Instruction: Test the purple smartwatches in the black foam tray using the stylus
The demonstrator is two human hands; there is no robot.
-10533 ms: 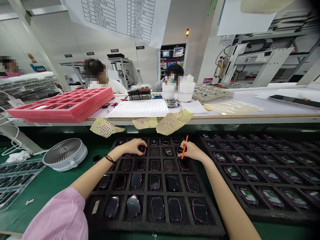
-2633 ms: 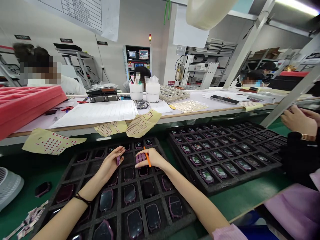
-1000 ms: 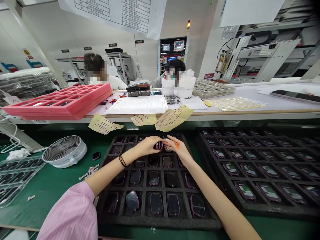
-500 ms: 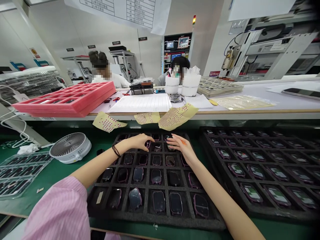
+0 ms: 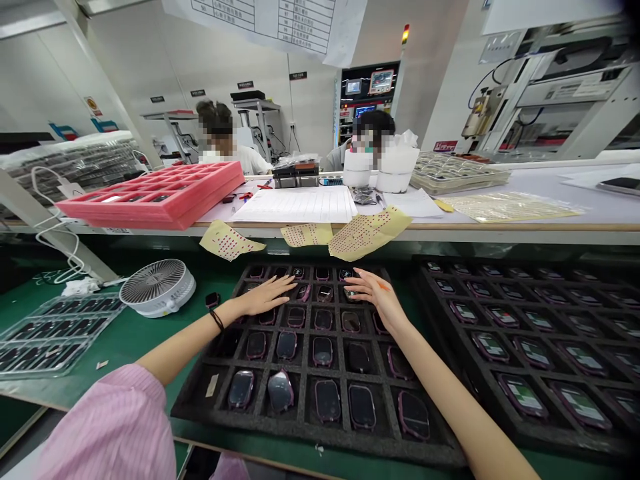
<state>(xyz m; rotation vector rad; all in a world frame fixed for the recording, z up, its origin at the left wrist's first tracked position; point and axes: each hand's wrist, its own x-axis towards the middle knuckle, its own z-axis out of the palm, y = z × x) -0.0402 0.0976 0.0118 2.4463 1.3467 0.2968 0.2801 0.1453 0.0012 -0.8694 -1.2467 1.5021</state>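
A black foam tray (image 5: 320, 437) lies before me, its compartments holding smartwatch bodies with dark screens and purple rims, such as the watch (image 5: 327, 400) in the front row. My left hand (image 5: 267, 295) is flat with fingers stretched over the back-left compartments, holding nothing. A tilted watch (image 5: 303, 292) sits just beyond its fingertips. Over the back right of the tray, my right hand (image 5: 373, 293) has its fingers extended and apart. Its fingertips are by a watch (image 5: 349, 293) that they partly cover. One front-left compartment holds only a pale strip (image 5: 212, 385).
To the right stands a second black tray (image 5: 470, 393) of watches. A white fan (image 5: 157, 287), a loose watch (image 5: 213, 300) and a clear plastic tray (image 5: 55, 333) are at left. Above runs a shelf with a pink foam tray (image 5: 150, 207). Two people sit beyond it.
My left hand has moved from a curled reach at a back compartment to lying flat, further left. My right hand stays nearly in place. The view has shifted slightly left.
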